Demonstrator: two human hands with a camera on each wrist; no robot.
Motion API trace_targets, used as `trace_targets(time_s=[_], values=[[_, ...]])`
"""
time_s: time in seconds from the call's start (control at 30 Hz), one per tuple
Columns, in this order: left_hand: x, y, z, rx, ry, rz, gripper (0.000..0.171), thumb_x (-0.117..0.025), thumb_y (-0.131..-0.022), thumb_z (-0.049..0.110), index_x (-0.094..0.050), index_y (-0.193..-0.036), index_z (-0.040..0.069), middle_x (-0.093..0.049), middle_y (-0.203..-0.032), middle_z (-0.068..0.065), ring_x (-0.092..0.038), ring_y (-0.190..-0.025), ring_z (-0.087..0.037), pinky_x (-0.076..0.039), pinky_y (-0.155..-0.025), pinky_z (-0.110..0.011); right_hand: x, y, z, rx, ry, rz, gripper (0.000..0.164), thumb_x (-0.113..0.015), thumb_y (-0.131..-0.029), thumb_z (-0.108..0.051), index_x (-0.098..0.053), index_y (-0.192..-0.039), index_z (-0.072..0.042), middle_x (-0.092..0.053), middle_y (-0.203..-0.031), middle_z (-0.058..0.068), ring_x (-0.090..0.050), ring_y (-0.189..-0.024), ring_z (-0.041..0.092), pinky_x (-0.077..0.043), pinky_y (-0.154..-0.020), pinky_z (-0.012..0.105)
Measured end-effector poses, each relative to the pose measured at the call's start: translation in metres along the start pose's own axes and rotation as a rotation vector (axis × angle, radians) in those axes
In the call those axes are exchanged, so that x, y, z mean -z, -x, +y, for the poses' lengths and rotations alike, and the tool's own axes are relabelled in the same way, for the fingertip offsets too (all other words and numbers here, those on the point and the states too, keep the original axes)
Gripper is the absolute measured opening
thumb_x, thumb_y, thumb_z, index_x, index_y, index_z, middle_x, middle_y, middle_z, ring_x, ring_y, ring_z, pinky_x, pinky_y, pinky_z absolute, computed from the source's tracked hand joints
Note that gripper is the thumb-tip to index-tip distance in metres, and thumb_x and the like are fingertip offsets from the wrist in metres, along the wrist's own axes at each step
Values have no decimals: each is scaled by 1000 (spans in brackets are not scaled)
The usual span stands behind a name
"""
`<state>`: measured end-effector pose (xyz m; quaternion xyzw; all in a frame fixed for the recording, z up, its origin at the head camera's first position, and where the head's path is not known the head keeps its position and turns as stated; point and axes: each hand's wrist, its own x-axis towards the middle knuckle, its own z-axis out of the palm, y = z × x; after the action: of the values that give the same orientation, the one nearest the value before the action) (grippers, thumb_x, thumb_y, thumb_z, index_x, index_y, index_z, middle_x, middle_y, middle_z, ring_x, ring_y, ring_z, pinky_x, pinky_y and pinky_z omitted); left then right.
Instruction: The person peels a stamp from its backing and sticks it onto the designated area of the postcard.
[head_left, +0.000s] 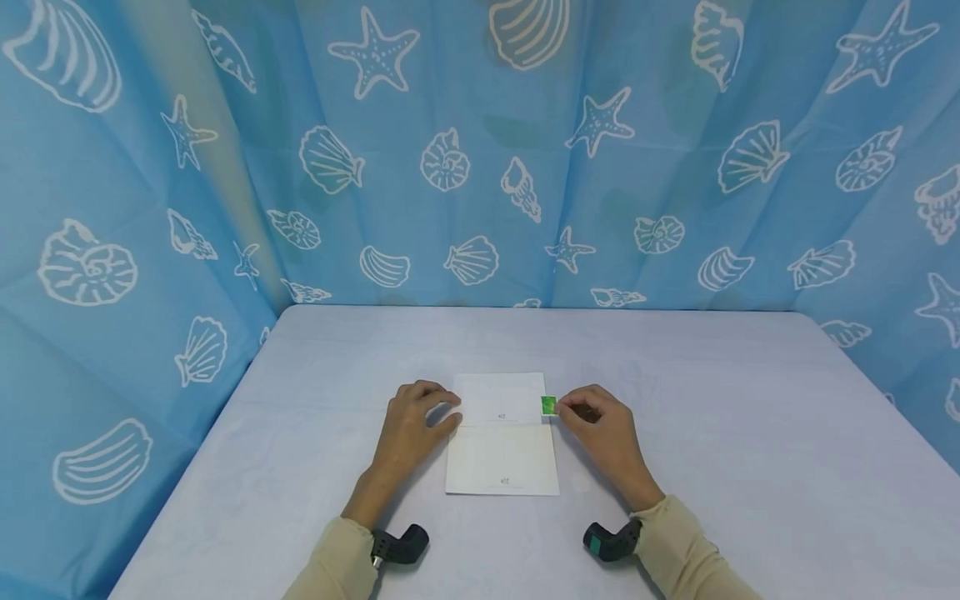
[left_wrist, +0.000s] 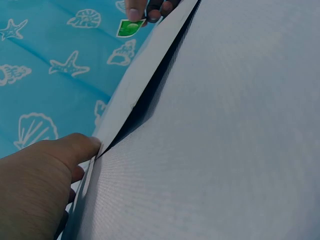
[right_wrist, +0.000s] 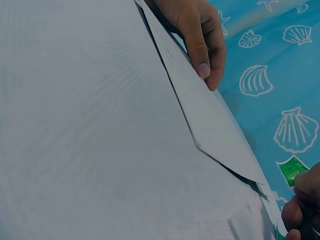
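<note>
An opened white folded card (head_left: 501,454) lies on the table, a crease across its middle and a small dark mark low on each half. My left hand (head_left: 408,425) rests at the card's left edge near the crease, thumb and fingers bent lightly and touching it. Between thumb and fingertips, my right hand (head_left: 606,429) pinches a small green stamp-like sticker (head_left: 548,406) with a white border. In the head view, the sticker overlaps the right edge of the card's upper half. The right wrist view shows the sticker (right_wrist: 290,171) partly covered by the thumb.
A pale cloth covers the table (head_left: 712,392), whose far edge meets a blue curtain (head_left: 465,100) with white shell and starfish prints. Each wrist carries a black camera band, such as the left band (head_left: 401,545) and the right band (head_left: 611,542).
</note>
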<state>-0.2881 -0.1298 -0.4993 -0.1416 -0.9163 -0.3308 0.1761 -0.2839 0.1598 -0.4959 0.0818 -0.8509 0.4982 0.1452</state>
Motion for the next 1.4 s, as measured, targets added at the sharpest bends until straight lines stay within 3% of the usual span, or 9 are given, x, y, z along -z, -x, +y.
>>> trace_targets(time_s=[0.5, 1.4], values=[[-1, 0, -1, -10, 9, -2, 19, -82, -85, 20, -77, -102, 17, -64, -110, -3, -54, -110, -28, -41, -99, -50, -3, -7, 4, 8, 47, 3, 5, -76, -90, -15, -75, -94, -11, -65, -96, -2, -61, -86, 13, -53, -76, 22], [1, 0, 0, -4, 7, 3, 19, -83, -84, 19, -77, -102, 16, -64, -109, -3, -54, -110, -28, -42, -97, -49, -9, -20, 4, -4, 23, 1, 7, -76, -90, -17, -75, -93, -10, -65, -94, -2, -62, -86, 14, -52, -75, 23]])
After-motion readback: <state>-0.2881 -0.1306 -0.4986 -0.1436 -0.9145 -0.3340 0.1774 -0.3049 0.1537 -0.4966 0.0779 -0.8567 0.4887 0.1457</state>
